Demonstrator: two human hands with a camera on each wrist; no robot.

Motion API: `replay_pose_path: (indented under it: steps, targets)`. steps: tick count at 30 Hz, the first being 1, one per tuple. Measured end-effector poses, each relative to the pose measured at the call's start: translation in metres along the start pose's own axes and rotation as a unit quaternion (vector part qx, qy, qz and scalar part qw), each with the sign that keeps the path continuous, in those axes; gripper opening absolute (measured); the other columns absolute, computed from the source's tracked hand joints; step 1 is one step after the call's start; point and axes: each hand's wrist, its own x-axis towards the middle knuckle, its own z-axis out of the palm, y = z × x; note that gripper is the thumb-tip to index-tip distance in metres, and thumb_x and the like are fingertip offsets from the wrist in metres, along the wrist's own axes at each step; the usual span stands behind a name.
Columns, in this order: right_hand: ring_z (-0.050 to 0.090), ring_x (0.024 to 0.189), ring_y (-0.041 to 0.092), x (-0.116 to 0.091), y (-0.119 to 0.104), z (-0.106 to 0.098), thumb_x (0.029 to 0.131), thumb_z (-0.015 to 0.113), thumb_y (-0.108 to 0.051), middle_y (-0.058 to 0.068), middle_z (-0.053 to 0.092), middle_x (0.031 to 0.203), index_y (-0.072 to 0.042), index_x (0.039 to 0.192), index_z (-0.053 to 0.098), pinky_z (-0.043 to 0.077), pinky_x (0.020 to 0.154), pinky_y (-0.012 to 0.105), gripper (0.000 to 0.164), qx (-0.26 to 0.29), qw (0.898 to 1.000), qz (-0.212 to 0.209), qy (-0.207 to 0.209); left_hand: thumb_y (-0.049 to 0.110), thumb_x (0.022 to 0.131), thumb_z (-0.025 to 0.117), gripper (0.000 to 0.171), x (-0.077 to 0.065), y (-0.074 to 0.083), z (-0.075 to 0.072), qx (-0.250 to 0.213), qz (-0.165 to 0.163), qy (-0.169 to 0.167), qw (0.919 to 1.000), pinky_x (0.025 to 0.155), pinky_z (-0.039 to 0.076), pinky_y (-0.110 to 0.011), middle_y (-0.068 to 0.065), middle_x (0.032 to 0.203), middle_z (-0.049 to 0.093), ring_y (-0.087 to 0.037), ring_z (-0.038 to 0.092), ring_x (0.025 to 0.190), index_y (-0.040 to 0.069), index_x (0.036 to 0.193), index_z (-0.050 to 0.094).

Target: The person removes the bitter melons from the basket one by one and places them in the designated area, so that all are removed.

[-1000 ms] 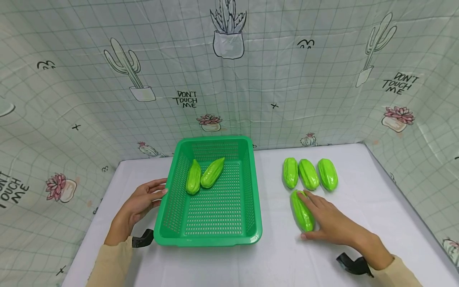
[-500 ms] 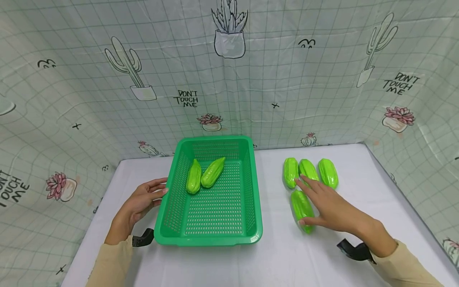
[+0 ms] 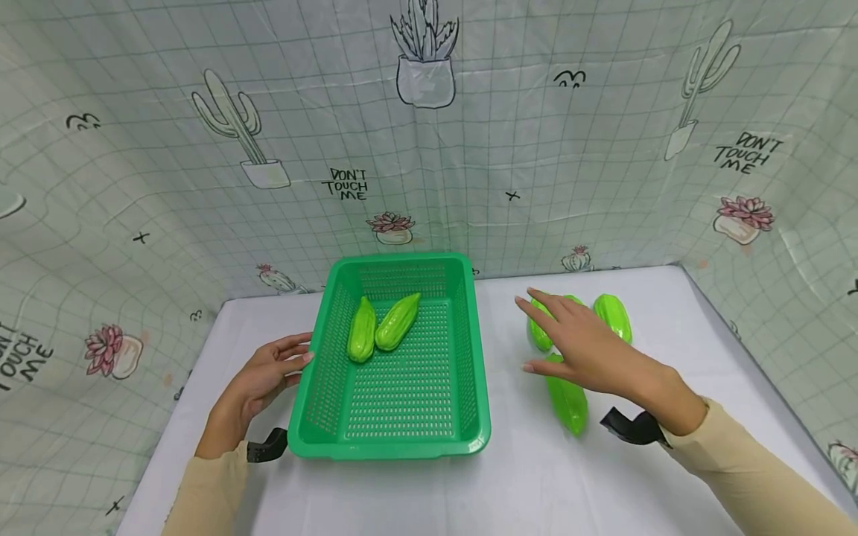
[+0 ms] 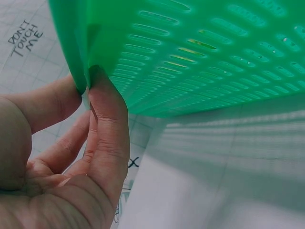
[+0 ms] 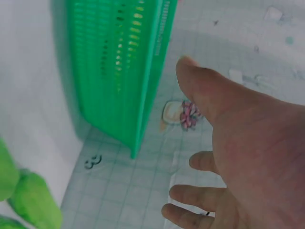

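A green slotted basket stands mid-table with two green gourds lying in its far left part. My left hand rests with straight fingers against the basket's left rim; in the left wrist view the fingertips touch the basket wall. My right hand hovers open and holds nothing, above a group of gourds on the table. One gourd lies under the wrist, another beyond the knuckles, and a third is half hidden by the fingers. The right wrist view shows the open palm and the basket.
A white table carries everything. Curtain walls printed with cacti close it in at the back and on both sides. Gourds show at the lower left in the right wrist view. Black wrist mounts sit at both wrists.
My right hand has lifted off the nearest gourd and moved away and left, over the row of gourds. That gourd stays on the table. The left hand and basket have not moved.
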Motion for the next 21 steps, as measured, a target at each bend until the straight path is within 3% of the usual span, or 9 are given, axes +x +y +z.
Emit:
replay_pose_path:
  steps: [11, 21]
  targets:
    - [0.047, 0.142, 0.047, 0.036, -0.023, -0.001, 0.093, 0.083, -0.041, 0.028, 0.044, 0.159, 0.0, 0.159, 0.043, 0.041, 0.113, 0.064, 0.088, -0.031, 0.999, -0.009, 0.016, 0.008, 0.11, 0.056, 0.06, 0.0, 0.001, -0.001, 0.008, 0.0, 0.003, 1.0, 0.087, 0.058, -0.023, -0.013, 0.141, 0.055, -0.002, 0.067, 0.099, -0.006, 0.163, 0.03]
    - [0.043, 0.146, 0.046, 0.065, -0.041, 0.01, 0.094, 0.08, -0.049, 0.026, 0.038, 0.164, 0.001, 0.161, 0.039, 0.035, 0.119, 0.063, 0.094, -0.025, 1.0, 0.01, -0.012, 0.007, 0.11, 0.056, 0.06, 0.001, 0.0, -0.001, 0.006, -0.002, 0.001, 1.0, 0.087, 0.058, -0.024, -0.006, 0.133, 0.059, -0.002, 0.068, 0.099, -0.007, 0.162, 0.03]
